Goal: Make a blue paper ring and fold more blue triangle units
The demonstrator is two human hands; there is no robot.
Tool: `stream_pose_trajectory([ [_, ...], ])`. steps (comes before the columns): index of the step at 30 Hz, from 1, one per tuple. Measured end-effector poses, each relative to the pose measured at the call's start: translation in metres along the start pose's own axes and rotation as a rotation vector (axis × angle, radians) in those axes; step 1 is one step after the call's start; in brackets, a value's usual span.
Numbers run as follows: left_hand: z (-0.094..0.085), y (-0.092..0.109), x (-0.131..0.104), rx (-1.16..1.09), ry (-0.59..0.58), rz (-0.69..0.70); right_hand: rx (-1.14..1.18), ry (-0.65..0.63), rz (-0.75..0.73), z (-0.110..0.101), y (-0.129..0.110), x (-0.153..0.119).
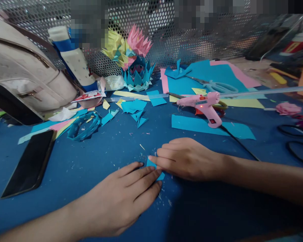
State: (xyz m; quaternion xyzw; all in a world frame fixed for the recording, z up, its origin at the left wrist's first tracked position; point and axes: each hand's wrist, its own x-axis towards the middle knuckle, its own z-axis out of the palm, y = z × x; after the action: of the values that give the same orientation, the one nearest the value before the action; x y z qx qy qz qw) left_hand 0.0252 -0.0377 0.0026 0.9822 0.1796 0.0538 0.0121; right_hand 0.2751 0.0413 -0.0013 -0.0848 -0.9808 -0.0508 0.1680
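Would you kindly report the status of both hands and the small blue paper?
Left hand and right hand: fingertips on small blue paper. Grip: can't tell. Glue gun beyond, clear of both hands.

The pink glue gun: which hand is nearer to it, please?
Right. The right hand lies on the near side of the pink glue gun; the left hand is farther from it, lower left in view.

Black phone [30, 163] lying flat, pale backpack [22, 72] beside a white-and-blue bottle [75, 62], perforated metal panel [161, 37] behind, red-and-white cup [296, 44]
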Motion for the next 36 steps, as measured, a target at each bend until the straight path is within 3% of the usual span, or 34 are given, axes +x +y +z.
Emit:
stream_pose_trajectory([
  [7,0.0,0.001,0.002,-0.013,0.035,-0.001,-0.079,-0.15,0.096,0.001,-0.011,0.004],
  [13,0.0,0.002,0.001,-0.013,0.029,-0.005,-0.151,-0.107,0.127,0.001,-0.014,0.004],
  [19,0.001,0.002,0.0,-0.009,0.004,0.0,-0.029,-0.025,0.171,0.003,-0.004,0.0],
  [29,0.001,0.001,0.0,-0.034,-0.004,-0.003,0.118,-0.032,0.042,-0.003,0.001,-0.002],
  [36,0.002,0.001,0.0,-0.031,-0.012,-0.007,0.127,0.039,-0.09,-0.003,0.007,-0.008],
])
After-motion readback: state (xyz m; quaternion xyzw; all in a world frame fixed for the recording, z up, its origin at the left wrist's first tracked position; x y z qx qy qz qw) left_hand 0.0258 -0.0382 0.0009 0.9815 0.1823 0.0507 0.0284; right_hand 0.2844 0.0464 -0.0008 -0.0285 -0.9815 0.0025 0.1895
